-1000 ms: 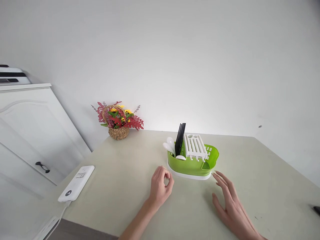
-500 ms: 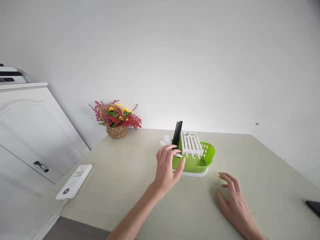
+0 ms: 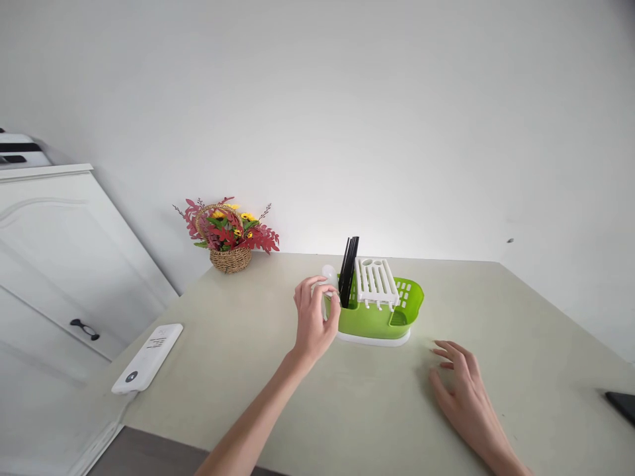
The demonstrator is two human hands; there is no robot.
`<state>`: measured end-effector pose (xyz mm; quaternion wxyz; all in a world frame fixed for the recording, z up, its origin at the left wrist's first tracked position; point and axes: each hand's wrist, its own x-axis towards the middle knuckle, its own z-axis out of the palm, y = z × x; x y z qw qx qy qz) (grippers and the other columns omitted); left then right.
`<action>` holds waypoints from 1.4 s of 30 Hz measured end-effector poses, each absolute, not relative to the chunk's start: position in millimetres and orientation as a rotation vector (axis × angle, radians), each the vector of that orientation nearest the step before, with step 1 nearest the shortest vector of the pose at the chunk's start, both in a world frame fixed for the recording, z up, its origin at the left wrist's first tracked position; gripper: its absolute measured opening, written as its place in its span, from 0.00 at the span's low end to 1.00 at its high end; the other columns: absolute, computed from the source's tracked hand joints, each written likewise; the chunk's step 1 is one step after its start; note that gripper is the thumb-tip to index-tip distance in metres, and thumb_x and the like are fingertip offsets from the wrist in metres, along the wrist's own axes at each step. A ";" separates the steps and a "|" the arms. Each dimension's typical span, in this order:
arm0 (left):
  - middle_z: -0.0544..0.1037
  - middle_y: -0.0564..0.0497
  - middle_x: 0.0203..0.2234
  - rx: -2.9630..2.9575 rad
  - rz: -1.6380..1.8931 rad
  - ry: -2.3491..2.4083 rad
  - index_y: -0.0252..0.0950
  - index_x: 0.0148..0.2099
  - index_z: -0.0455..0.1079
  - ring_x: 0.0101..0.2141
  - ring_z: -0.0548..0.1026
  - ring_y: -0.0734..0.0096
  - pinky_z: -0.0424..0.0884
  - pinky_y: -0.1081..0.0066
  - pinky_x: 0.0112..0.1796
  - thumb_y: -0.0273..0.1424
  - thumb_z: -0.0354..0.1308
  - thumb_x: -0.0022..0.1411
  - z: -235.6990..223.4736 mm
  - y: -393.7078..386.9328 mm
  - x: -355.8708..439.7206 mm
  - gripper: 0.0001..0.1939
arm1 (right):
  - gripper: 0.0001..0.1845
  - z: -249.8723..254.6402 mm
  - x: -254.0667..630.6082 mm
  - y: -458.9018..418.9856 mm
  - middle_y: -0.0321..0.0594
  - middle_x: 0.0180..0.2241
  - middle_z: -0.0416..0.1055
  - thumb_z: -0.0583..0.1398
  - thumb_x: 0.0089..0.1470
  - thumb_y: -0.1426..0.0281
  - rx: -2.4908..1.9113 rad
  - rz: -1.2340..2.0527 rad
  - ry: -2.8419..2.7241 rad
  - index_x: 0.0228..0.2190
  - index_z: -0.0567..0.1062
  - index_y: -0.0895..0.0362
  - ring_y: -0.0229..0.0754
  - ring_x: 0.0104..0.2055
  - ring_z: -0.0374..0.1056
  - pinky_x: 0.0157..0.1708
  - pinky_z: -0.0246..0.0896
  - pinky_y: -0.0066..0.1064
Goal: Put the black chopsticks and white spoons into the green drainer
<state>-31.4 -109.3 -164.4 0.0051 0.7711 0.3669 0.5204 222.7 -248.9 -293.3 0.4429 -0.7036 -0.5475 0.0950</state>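
Note:
My left hand [image 3: 317, 318] is at the left end of a green plastic cutlery holder [image 3: 374, 324], its fingers bent and closed on a white spoon that they mostly hide. Just above my fingertips the rounded bowl of a white spoon [image 3: 329, 272] shows. Several black chopsticks [image 3: 348, 271] stand upright and slightly tilted in the holder, right of that hand. A white slotted rack [image 3: 376, 279] with small hooks sits across the holder's middle. My right hand [image 3: 459, 380] rests on the table to the right of the holder, fingers loosely curved and apart, holding nothing.
The holder stands on a white base tray [image 3: 380, 342] on the pale green table [image 3: 248, 350]. A wicker basket of artificial flowers [image 3: 231, 260] is at the back left. A white power bank [image 3: 147, 357] with a cable lies at the left edge. A dark object [image 3: 621, 404] lies far right.
My left hand has moved left with the white spoon, from in front of the chopsticks to the holder's left end. My right hand stays nearly where it was.

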 end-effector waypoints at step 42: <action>0.80 0.37 0.53 1.712 0.586 1.353 0.33 0.40 0.77 0.54 0.75 0.52 0.69 0.65 0.50 0.31 0.58 0.65 -86.3 2.8 58.4 0.08 | 0.19 -295.9 227.4 -246.6 0.43 0.59 0.65 0.51 0.63 0.57 -1.826 0.338 -1.356 0.53 0.66 0.48 0.49 0.54 0.70 0.48 0.68 0.41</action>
